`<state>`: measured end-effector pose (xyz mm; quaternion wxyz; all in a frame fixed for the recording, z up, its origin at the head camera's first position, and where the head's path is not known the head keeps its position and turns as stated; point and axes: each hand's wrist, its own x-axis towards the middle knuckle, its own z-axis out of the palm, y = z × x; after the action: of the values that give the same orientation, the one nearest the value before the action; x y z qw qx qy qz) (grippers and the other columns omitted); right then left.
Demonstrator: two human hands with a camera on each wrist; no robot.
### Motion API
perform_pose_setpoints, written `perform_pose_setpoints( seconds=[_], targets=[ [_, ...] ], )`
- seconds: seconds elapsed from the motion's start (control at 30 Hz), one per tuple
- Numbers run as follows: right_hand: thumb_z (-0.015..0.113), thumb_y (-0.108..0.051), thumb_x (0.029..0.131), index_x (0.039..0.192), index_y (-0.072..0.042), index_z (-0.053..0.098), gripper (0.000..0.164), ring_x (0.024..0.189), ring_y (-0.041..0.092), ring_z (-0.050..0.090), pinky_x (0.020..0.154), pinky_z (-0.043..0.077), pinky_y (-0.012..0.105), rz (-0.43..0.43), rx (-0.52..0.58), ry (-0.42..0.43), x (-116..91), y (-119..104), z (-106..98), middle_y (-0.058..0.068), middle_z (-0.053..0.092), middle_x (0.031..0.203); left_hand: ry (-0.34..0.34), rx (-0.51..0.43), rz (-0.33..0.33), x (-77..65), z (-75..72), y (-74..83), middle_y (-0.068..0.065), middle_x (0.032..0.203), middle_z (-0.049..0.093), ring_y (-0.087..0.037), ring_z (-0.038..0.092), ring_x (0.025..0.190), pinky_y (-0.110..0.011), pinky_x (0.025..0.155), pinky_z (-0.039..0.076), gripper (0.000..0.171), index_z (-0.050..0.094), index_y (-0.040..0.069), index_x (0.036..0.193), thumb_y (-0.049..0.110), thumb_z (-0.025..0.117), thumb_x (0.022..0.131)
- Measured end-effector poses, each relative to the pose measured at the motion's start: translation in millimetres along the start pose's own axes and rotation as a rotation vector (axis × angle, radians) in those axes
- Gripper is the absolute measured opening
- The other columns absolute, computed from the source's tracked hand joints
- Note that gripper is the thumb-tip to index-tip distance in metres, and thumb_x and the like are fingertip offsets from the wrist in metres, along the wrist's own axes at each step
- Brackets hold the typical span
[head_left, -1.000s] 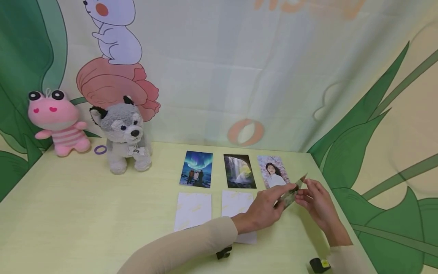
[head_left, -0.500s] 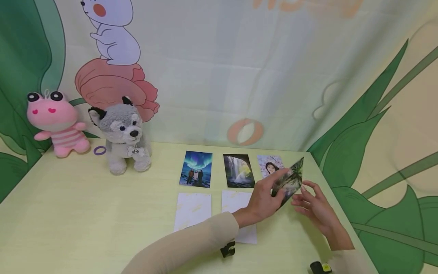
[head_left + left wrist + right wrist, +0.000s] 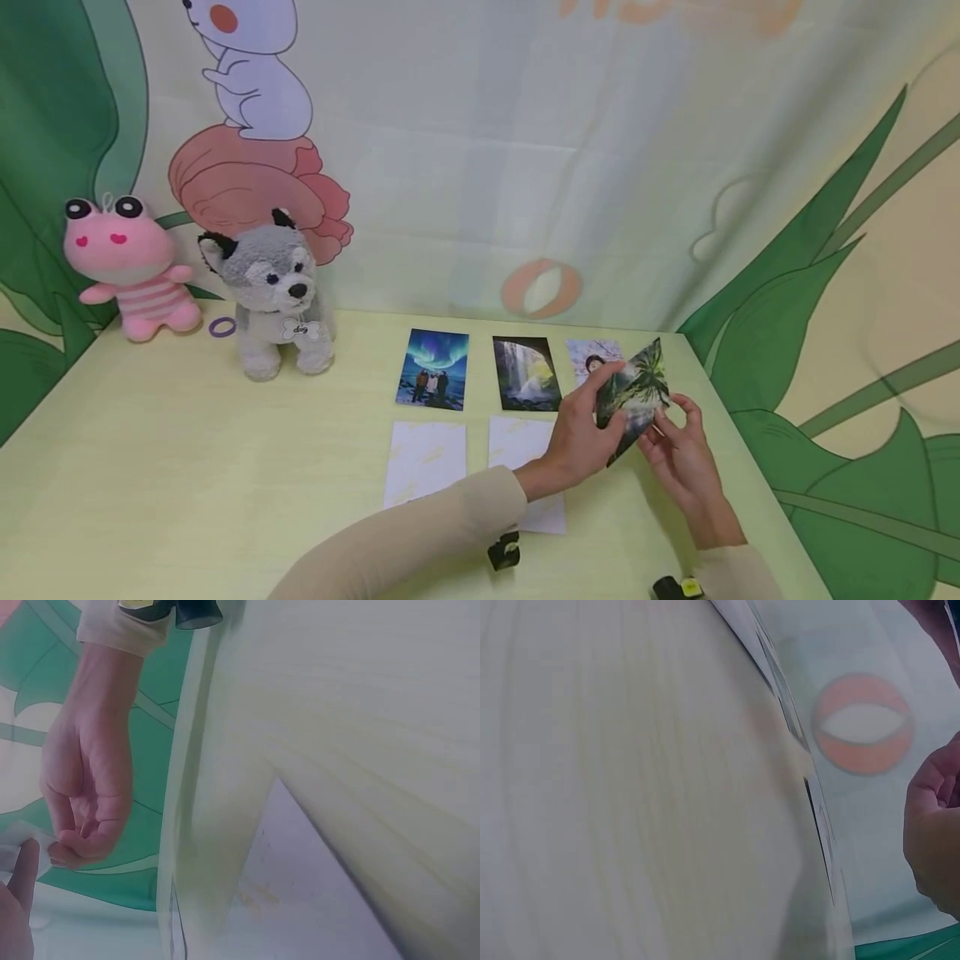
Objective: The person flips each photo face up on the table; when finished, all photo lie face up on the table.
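Observation:
Over the right part of the table, my left hand (image 3: 581, 437) holds a glossy photo print (image 3: 641, 392) of a green forest with sunbeams, thumb on its face. The print is tilted in the air. My right hand (image 3: 684, 467) pinches its right edge, thumb in front. Two photos, of an aurora (image 3: 432, 369) and a waterfall (image 3: 527, 373), lie face up in a row. Behind the held print, a third photo (image 3: 592, 352) of a person among blossoms is partly covered. In the left wrist view, my right hand (image 3: 90, 772) meets the pale print (image 3: 37, 838).
Two white cards (image 3: 426, 462) lie in front of the row, one partly under my left arm. A grey plush dog (image 3: 281, 300), a pink plush frog (image 3: 142, 275) and a purple ring (image 3: 222, 327) stand at the back left. A printed curtain (image 3: 420, 167) hangs behind the table (image 3: 187, 467).
The forest photo has turned from nearly edge-on to show its picture. My right fingers came off its edge, then took hold of it again lower down.

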<state>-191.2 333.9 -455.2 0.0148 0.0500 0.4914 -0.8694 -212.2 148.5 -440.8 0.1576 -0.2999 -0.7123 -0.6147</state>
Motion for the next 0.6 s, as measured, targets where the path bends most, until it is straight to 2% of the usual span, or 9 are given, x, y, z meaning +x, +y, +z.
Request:
perform_pose_setpoints(
  seconds=[0.07, 0.13, 0.17, 0.23, 0.33, 0.37, 0.47, 0.57, 0.6],
  targets=[
    [0.044, -0.014, 0.106, 0.125, -0.03, 0.027, 0.03, 0.08, 0.008, 0.062, 0.071, 0.052, 0.02, -0.001, 0.003, 0.003, 0, 1, 0, -0.004, 0.059, 0.105, -0.008, 0.01, -0.004, -0.8, -0.7, 0.2, -0.01, 0.139, 0.06, -0.005, 0.049, 0.054, -0.017, 0.065, 0.043, 0.061, 0.044, 0.017, 0.148, 0.002, 0.064, 0.092],
    [0.044, -0.015, 0.106, 0.125, -0.03, 0.027, 0.03, 0.08, 0.008, 0.061, 0.071, 0.052, 0.019, 0.009, -0.009, 0.023, 0, 1, -1, -0.004, 0.058, 0.103, -0.019, 0.025, -0.005, -1.5, -1.6, 0.3, -0.009, 0.141, 0.058, -0.01, 0.066, 0.084, -0.021, 0.08, 0.05, 0.06, 0.044, 0.015, 0.148, 0.002, 0.064, 0.093],
    [0.045, -0.015, 0.106, 0.124, -0.031, 0.028, 0.029, 0.079, 0.007, 0.06, 0.071, 0.051, 0.019, 0.015, -0.022, 0.038, 0, 0, -1, -0.005, 0.057, 0.102, -0.027, 0.029, -0.007, -1.8, -2.4, 0.6, -0.009, 0.144, 0.056, -0.014, 0.067, 0.101, -0.025, 0.089, 0.052, 0.06, 0.044, 0.014, 0.148, 0.002, 0.064, 0.093],
    [0.046, -0.016, 0.105, 0.124, -0.032, 0.029, 0.029, 0.078, 0.006, 0.057, 0.07, 0.051, 0.019, 0.034, -0.06, 0.068, 1, -1, -2, -0.006, 0.055, 0.1, -0.034, 0.058, -0.007, -2.1, -3.8, 0.9, -0.009, 0.141, 0.057, -0.021, 0.057, 0.129, -0.032, 0.102, 0.05, 0.058, 0.046, 0.012, 0.147, 0.003, 0.064, 0.093],
    [0.047, -0.016, 0.105, 0.124, -0.032, 0.031, 0.029, 0.075, 0.006, 0.054, 0.069, 0.051, 0.018, 0.055, -0.135, 0.103, 2, -5, -4, -0.007, 0.054, 0.095, -0.051, 0.083, -0.005, -2.1, -6.3, 0.5, -0.011, 0.135, 0.059, -0.023, 0.059, 0.124, -0.033, 0.1, 0.05, 0.054, 0.049, 0.007, 0.145, 0.003, 0.065, 0.093],
    [0.047, -0.016, 0.105, 0.124, -0.031, 0.031, 0.029, 0.074, 0.006, 0.054, 0.068, 0.051, 0.019, 0.053, -0.16, 0.102, 2, -7, -6, -0.007, 0.054, 0.094, -0.056, 0.097, -0.001, -2.1, -7.4, 0.4, -0.012, 0.132, 0.06, -0.023, 0.063, 0.115, -0.031, 0.097, 0.052, 0.053, 0.05, 0.006, 0.144, 0.004, 0.066, 0.093],
    [0.047, -0.011, 0.105, 0.124, -0.027, 0.032, 0.029, 0.071, 0.007, 0.058, 0.066, 0.053, 0.02, 0.022, -0.211, 0.075, 4, -13, -11, -0.006, 0.057, 0.087, -0.08, 0.16, 0.037, -1.3, -12.0, -0.8, -0.012, 0.125, 0.062, -0.021, 0.066, 0.096, -0.024, 0.084, 0.052, 0.05, 0.053, 0.004, 0.141, 0.005, 0.067, 0.093],
    [0.048, -0.007, 0.104, 0.124, -0.024, 0.034, 0.029, 0.07, 0.008, 0.062, 0.066, 0.055, 0.021, -0.029, -0.259, 0.02, 5, -22, -17, -0.005, 0.062, 0.081, -0.119, 0.263, 0.084, -0.4, -18.6, -2.8, -0.01, 0.113, 0.064, -0.017, 0.06, 0.077, -0.02, 0.07, 0.046, 0.048, 0.055, 0.003, 0.139, 0.009, 0.068, 0.093],
    [0.048, -0.006, 0.104, 0.124, -0.023, 0.034, 0.03, 0.07, 0.008, 0.063, 0.066, 0.056, 0.022, -0.04, -0.276, 0.002, 6, -25, -18, -0.004, 0.064, 0.08, -0.139, 0.299, 0.096, -0.2, -21.1, -3.6, -0.009, 0.111, 0.065, -0.017, 0.062, 0.081, -0.02, 0.071, 0.047, 0.047, 0.056, 0.002, 0.138, 0.01, 0.069, 0.093]
  ],
)
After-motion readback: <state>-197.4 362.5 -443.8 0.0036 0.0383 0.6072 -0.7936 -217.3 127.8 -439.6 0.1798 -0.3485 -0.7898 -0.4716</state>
